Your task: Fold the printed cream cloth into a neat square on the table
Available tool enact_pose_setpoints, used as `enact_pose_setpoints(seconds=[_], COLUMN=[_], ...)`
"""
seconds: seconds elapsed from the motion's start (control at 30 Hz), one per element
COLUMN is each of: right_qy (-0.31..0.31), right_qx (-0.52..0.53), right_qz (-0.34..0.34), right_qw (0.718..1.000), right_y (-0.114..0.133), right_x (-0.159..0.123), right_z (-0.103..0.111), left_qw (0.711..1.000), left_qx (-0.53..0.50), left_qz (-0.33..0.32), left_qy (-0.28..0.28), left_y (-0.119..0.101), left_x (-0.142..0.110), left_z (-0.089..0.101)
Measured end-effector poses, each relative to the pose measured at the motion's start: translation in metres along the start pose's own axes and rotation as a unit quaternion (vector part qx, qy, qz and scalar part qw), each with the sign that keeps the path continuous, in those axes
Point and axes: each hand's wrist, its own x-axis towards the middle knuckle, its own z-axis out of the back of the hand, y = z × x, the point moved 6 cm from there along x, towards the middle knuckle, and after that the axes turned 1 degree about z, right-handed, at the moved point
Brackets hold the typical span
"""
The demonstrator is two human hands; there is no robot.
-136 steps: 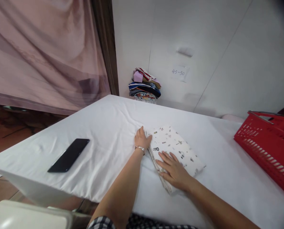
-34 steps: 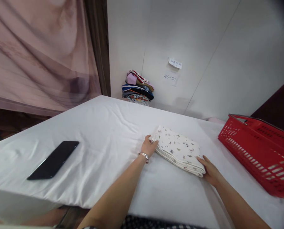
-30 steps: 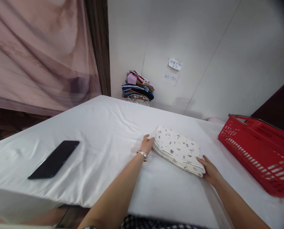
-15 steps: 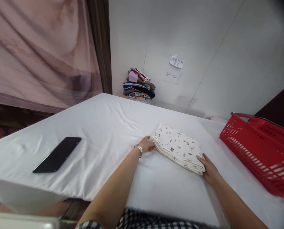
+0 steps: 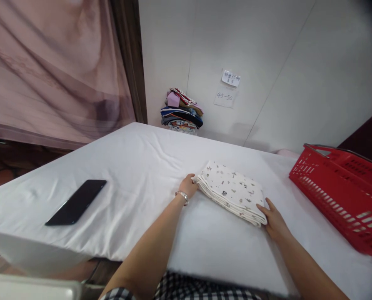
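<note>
A folded white cloth [image 5: 232, 189] with a small scattered print lies in several layers on the white-covered table [image 5: 136, 166]. My left hand [image 5: 188, 186], with a bracelet at the wrist, is closed on the cloth's left corner; its fingertips are partly hidden there. At the opposite end, my right hand [image 5: 273, 218] grips the near right corner, thumb on top and the other fingers partly out of sight beside or under the layers.
A black phone or tablet [image 5: 76, 203] lies at the left of the table. On the right stands a red plastic basket [image 5: 338, 187]. A stack of folded clothes [image 5: 182, 112] rises beyond the far edge, by a wall with handwritten labels [image 5: 231, 78]. Pink curtains [image 5: 57, 62] hang at the left.
My left hand has moved slightly up and left and now closes on the cloth's left corner, which is pulled a little outward. My right hand stays at the right corner.
</note>
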Motion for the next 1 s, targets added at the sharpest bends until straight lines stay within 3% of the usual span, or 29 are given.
enact_pose_setpoints(seconds=[0.1,0.23,0.4,0.6,0.73,1.0], right_qy=[0.003,0.012,0.010,0.009,0.009,0.007], right_qx=[-0.006,-0.014,-0.006,-0.009,-0.016,-0.025], right_qz=[0.006,-0.002,-0.008,-0.011,-0.006,-0.002], right_qw=[1.000,1.000,1.000,1.000,1.000,1.000], right_y=[0.000,0.000,0.001,0.001,0.001,0.002], right_x=[0.000,0.000,-0.001,-0.002,-0.002,-0.004], right_z=[0.000,0.000,-0.001,-0.002,-0.002,-0.003], left_qw=[0.999,0.973,0.947,0.963,0.985,0.995], left_qx=[-0.029,-0.202,-0.276,-0.187,-0.083,0.001], left_qz=[0.013,0.097,0.102,0.021,0.003,-0.001], left_qy=[0.005,0.058,0.132,0.193,0.149,0.098], left_y=[0.003,0.009,0.008,0.005,0.000,-0.006], left_x=[0.002,0.001,-0.003,-0.005,-0.006,-0.011], left_z=[0.004,-0.006,-0.009,-0.004,-0.001,0.004])
